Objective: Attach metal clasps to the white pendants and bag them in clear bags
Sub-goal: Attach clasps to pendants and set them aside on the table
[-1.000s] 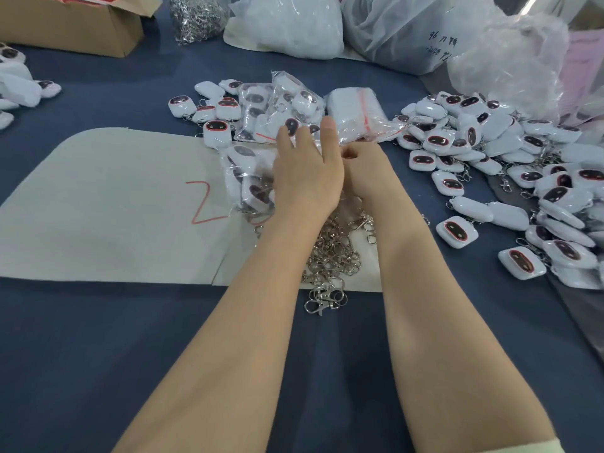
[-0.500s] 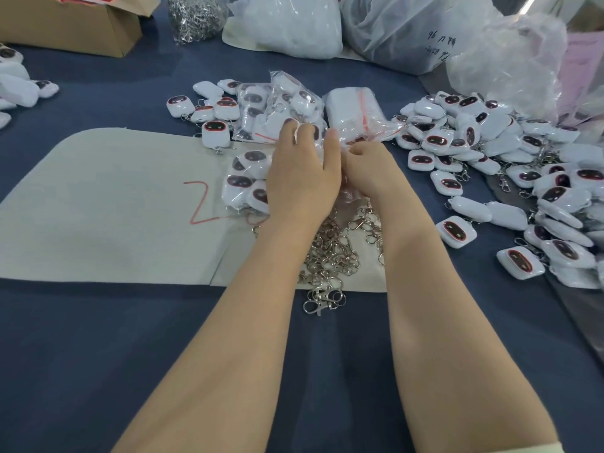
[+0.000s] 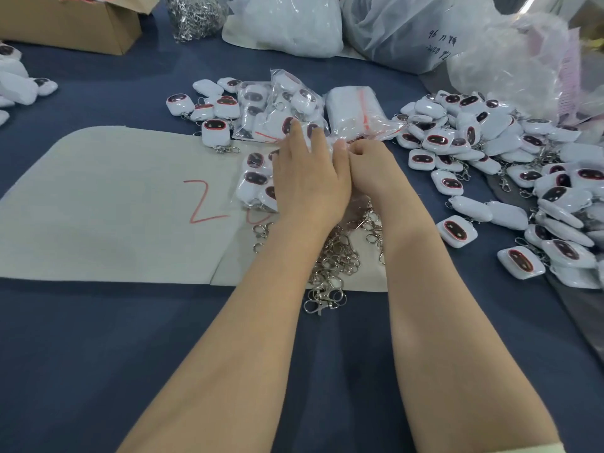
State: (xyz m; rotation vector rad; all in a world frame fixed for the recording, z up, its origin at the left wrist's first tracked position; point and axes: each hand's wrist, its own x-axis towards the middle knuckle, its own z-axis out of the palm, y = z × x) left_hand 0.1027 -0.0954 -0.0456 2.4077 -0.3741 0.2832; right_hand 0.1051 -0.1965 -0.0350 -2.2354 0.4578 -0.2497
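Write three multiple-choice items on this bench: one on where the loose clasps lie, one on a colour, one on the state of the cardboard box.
1. Where is the clasp pile?
A. On the pale mat's near edge, under the wrists
B. Inside the box
C. On the far-left pendants

2. What colour is the mark drawn on the mat?
A. Blue
B. Red
C. Black

3. What state is the box in?
A. Taped shut
B. Crushed flat
C. Open, flap raised

Key: 1 A, the clasps spread between the left hand and right hand, down to the mat's near edge. 2 B, the stroke is red. 3 C, a flap stands up at its right end.
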